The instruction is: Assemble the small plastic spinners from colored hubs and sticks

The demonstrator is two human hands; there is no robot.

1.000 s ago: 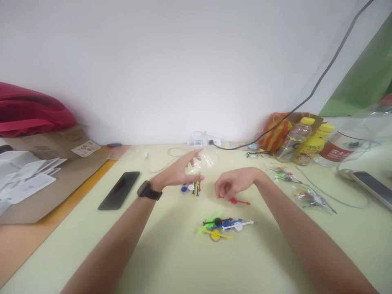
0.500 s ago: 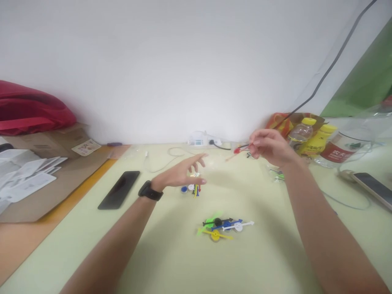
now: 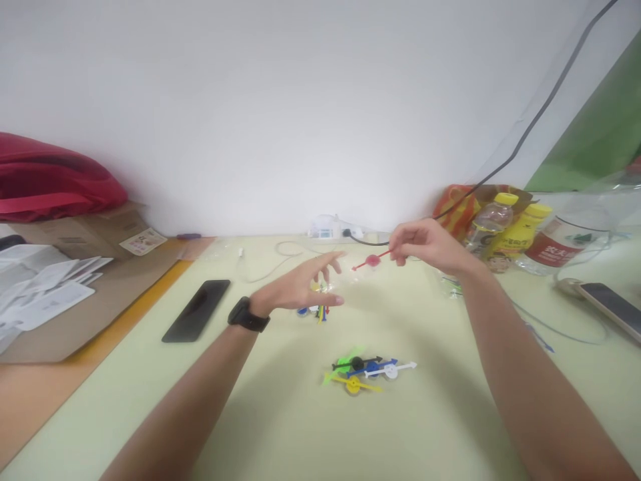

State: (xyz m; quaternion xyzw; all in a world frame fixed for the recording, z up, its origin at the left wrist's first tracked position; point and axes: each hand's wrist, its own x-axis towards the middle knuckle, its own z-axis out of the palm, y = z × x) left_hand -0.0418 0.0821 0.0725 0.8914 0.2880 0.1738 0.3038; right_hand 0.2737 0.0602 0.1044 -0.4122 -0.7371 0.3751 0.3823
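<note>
Pinched by one end in my right hand (image 3: 425,246) is a red arrow spinner (image 3: 372,260), a thin arrow with a round disc at its middle. Its tip points left toward my left hand (image 3: 308,280), whose fingers are spread with nothing in them. Below that hand, partly hidden, lies a small bunch of coloured spinners (image 3: 320,311). Nearer to me a group of spinners overlaps on the table: green (image 3: 343,365), black (image 3: 357,363), blue (image 3: 373,369), white (image 3: 391,371) and yellow (image 3: 353,385).
A black phone (image 3: 196,311) lies at left, beside cardboard (image 3: 100,287) with white cards. A power strip (image 3: 328,227) stands by the wall. At right are yellow-capped bottles (image 3: 493,217), a large bottle (image 3: 563,244), another phone (image 3: 611,307) and more spinners (image 3: 452,287) near my right forearm.
My right hand has moved left and slightly down, bringing the red spinner closer to my left hand. My left hand has shifted slightly right, still spread. The group on the table stays put.
</note>
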